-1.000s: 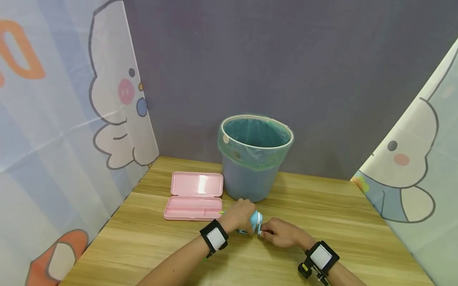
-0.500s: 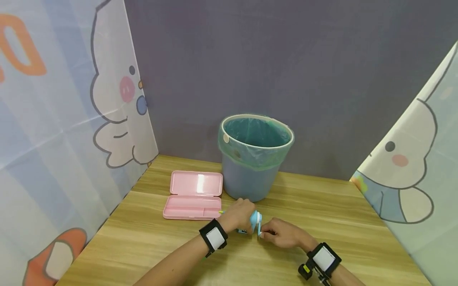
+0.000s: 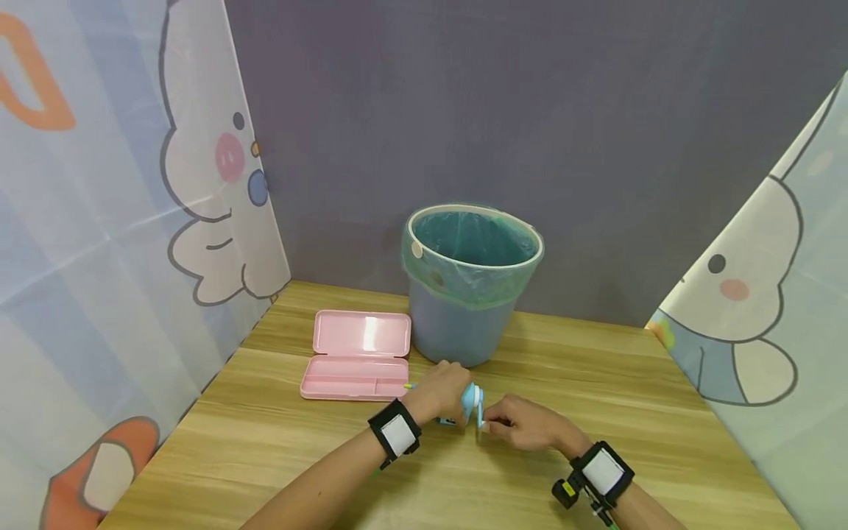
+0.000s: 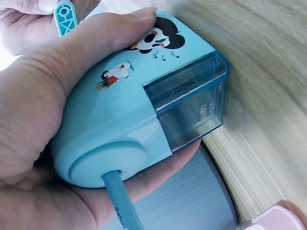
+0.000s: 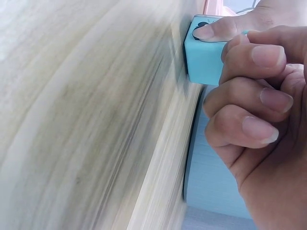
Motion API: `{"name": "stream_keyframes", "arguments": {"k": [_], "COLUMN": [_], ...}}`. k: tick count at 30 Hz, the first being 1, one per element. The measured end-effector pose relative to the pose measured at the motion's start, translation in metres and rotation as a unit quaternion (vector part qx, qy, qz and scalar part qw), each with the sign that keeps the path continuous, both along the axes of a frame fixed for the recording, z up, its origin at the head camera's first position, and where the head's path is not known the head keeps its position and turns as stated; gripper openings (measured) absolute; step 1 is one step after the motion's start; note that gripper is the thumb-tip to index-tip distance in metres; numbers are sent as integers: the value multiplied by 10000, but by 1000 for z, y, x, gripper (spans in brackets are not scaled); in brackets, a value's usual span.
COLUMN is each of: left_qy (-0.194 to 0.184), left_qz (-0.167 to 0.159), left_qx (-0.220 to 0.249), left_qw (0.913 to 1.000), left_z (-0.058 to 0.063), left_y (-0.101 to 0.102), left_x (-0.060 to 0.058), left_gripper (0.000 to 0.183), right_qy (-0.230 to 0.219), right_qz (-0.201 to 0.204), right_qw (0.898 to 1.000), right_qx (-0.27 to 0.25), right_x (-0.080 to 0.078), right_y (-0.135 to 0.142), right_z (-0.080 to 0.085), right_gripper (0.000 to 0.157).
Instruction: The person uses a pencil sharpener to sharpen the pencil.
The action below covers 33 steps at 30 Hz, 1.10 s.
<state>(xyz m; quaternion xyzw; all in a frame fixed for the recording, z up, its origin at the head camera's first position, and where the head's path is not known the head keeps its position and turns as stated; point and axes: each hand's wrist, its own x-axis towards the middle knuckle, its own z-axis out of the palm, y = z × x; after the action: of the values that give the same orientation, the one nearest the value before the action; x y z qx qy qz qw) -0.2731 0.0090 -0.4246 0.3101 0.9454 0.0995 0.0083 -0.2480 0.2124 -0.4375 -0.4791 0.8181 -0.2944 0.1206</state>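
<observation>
My left hand (image 3: 437,391) grips a light blue crank pencil sharpener (image 4: 110,115) on the table, thumb across its printed side. A teal-blue pencil (image 4: 122,201) sticks out of the sharpener's front hole, and its far end (image 3: 410,386) shows left of my wrist. The sharpener has a clear blue shavings drawer (image 4: 192,105). On the sharpener's right side, my right hand (image 3: 526,422) pinches the end of the crank (image 3: 480,416), which points down. In the right wrist view its other fingers are curled, and the crank is mostly hidden behind them.
A pink pencil case (image 3: 358,379) lies open to the left, its lid tipped back. Behind my hands stands a blue-grey bin (image 3: 457,331) with a green liner. Wood-grain table (image 3: 596,375) stretches to both sides, with printed cloth at left and right.
The head view tilts slightly, so the scene sits a little higher. Both hands keep their hold on the sharpener and its crank, in almost the same place.
</observation>
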Motion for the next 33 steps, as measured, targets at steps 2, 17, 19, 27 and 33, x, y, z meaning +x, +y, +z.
{"name": "stream_keyframes", "arguments": {"k": [2,17,19,27,33], "left_qy": [16,187,195,122,193], "left_qz": [-1,-9,31,38,46], "left_qx": [-30,-243,-277,-294,-238], "left_qw": [10000,9995,9994,9995,9995], "left_z": [-1,0,0,1,1], "left_y": [1,3,3,4,3], "left_x": [0,1,2,5,3], "left_gripper": [39,37,38,38,38], "right_qy": [-15,-537,-528,-444,-431], "right_qz": [-22,90,110,156,138], "right_qw": [10000,9984,9984,9987,9987], "right_qx": [14,-146,-168,-200,-231], "right_x": [0,-1,-2,-2,-5], "right_y": [1,4,4,6,5], "right_z": [-1,1,3,8,11], "right_gripper": [36,35,35,35,35]}}
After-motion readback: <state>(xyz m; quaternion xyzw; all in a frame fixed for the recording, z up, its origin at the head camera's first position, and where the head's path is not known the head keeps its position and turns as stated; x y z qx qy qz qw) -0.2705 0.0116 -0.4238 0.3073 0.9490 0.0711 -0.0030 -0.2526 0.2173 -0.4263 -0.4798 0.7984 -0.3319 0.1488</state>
